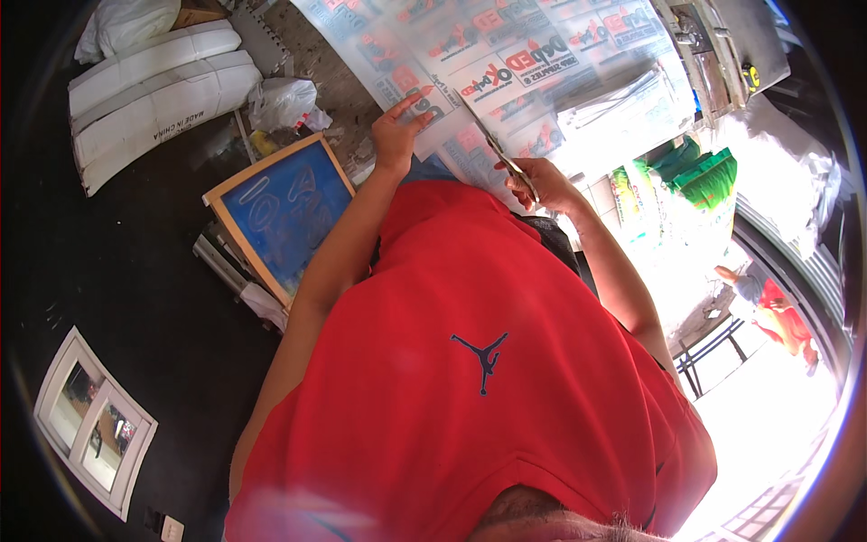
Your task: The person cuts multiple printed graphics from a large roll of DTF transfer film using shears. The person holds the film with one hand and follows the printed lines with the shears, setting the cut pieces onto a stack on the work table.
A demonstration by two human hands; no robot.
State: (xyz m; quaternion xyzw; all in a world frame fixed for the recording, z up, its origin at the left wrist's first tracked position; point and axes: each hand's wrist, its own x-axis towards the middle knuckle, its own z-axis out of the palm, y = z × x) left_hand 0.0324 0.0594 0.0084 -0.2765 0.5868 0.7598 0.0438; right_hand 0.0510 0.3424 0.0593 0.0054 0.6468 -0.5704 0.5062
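At twelve o'clock of the view, a large printed sheet (506,54) lies spread on a worktable (750,36), with rows of the same red and blue design repeated on it. The left hand (397,126) presses flat on the near edge of the sheet, at about eleven o'clock, with the fingers stretched and a little apart. The right hand (542,185), near one o'clock, has its fingers closed around a pair of scissors (506,158), and the blades point up into the sheet. The cut seems to be only near the lower edge, so I judge that most of the sheet is not yet cut; how far the cut goes I cannot tell, because the picture is blurred there. A blue screen in a wooden frame (284,212) leans at nine o'clock, beside the left forearm. White foam pieces (153,90) lie at ten o'clock.
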